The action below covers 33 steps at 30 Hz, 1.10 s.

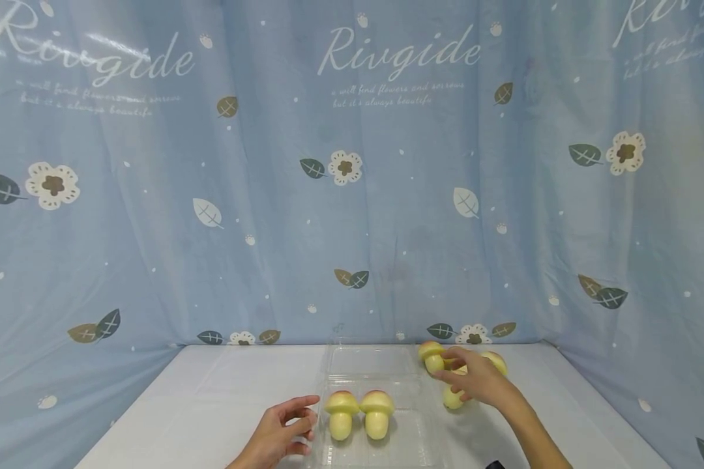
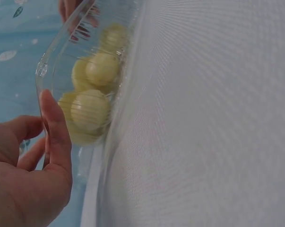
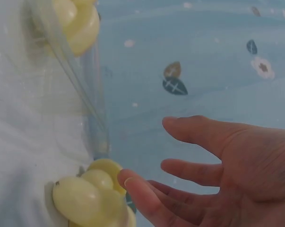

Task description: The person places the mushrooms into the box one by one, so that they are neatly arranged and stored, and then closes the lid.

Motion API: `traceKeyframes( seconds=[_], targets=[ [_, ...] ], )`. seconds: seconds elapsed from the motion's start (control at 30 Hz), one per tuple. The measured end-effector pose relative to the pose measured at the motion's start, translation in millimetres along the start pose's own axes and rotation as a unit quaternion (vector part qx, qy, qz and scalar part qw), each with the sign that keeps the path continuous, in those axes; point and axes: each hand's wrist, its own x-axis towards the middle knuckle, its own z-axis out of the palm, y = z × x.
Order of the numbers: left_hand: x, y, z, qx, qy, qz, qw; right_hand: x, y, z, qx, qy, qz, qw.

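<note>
My left hand (image 1: pixel 281 433) is at the left side of a clear plastic box (image 1: pixel 407 436); in the left wrist view its fingers (image 2: pixel 56 130) lie on both sides of the rim and pinch it. Two yellow mushroom-shaped pieces with reddish caps, a left one (image 1: pixel 341 415) and a right one (image 1: pixel 377 415), stand side by side in the box. To the right, my right hand (image 1: pixel 478 378) reaches over more such mushrooms with fingers spread and nothing gripped. One mushroom (image 1: pixel 431 357) is by its fingertips, another (image 1: pixel 453 396) below them, and a third (image 1: pixel 496 362) partly hidden behind the hand.
The box's clear lid (image 1: pixel 372 360) lies folded open behind it, toward the curtain. A white table (image 1: pixel 211 397) lies beneath everything. Blue printed curtain (image 1: pixel 352 221) closes off the back and both sides. A small black object (image 1: pixel 495 464) shows at the bottom edge.
</note>
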Motion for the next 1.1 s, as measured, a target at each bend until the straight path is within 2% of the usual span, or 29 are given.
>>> traceKeyframes(
  seconds=[0.4, 0.67, 1.1],
  targets=[
    [-1.5, -1.2, 2.9, -0.001, 0.010, -0.011, 0.9999, 6.4, 12, -2, -0.016, 0.005, 0.025, 0.9995],
    [-2.4, 0.9, 2.3, -0.016, 0.007, -0.014, 0.9998, 6.7, 15, -4, -0.006, -0.002, 0.025, 0.9997],
    [-2.4, 1.3, 2.9, -0.011, 0.003, -0.008, 0.9999, 8.7, 24, -4, -0.009, 0.016, 0.038, 0.9991]
  ],
)
